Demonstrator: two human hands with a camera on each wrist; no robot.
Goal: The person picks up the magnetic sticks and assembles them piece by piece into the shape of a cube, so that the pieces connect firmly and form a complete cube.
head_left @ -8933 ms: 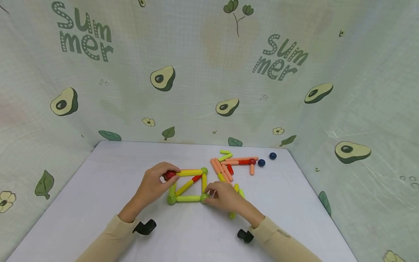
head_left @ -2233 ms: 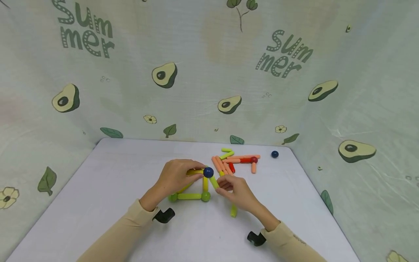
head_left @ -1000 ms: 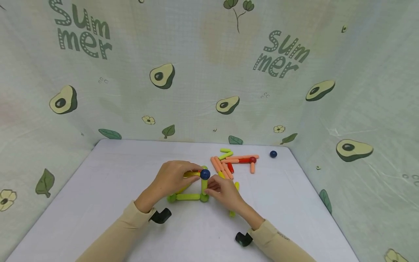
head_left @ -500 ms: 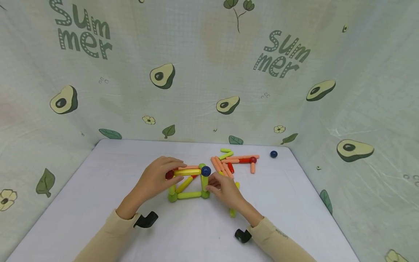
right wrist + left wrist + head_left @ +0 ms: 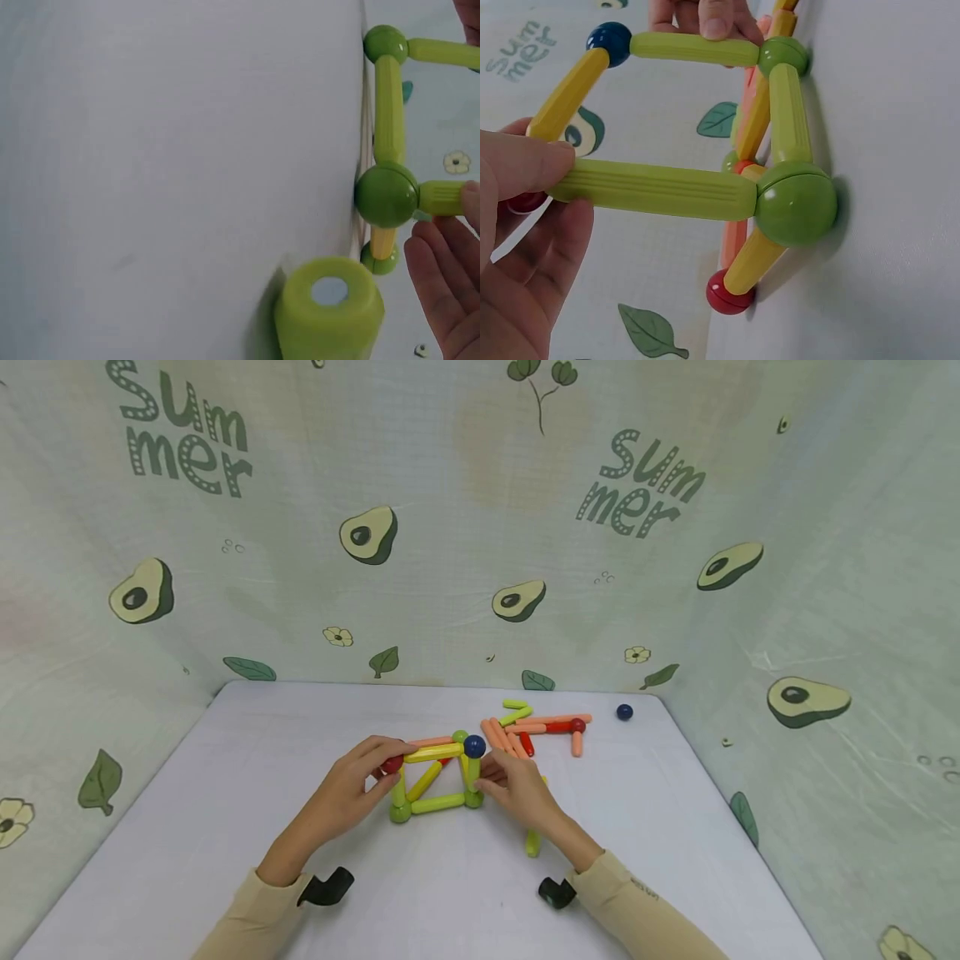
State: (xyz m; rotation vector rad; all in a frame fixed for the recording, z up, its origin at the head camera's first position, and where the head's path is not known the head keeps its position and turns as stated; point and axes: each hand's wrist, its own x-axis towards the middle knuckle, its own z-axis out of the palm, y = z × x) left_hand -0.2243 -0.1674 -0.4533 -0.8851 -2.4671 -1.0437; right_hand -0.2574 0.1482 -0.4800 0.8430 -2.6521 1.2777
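Observation:
A frame of magnetic rods and balls stands on the table. Its front face has green balls (image 5: 401, 812) at the bottom, a red ball (image 5: 392, 765) at upper left and a dark blue ball (image 5: 475, 746) at upper right, with a yellow rod (image 5: 435, 752) between the upper two. At the red ball, my left hand (image 5: 351, 793) pinches the top of the left upright green rod (image 5: 660, 189) between thumb and fingers. My right hand (image 5: 525, 789) grips the right upright green rod (image 5: 694, 49) under the blue ball. A yellow-and-red diagonal (image 5: 427, 781) shows behind.
Orange rods (image 5: 498, 732) lie behind my right hand, beside light green rods (image 5: 517, 715) and a red ball (image 5: 577, 726) joined to rods. A loose blue ball (image 5: 625, 712) sits at the back right. A green rod (image 5: 532, 843) lies below my right hand.
The right upright and blue ball have joined the front face; one blue ball left the back right. My left hand moved from the blue ball to the red-ball corner, which swung slightly right.

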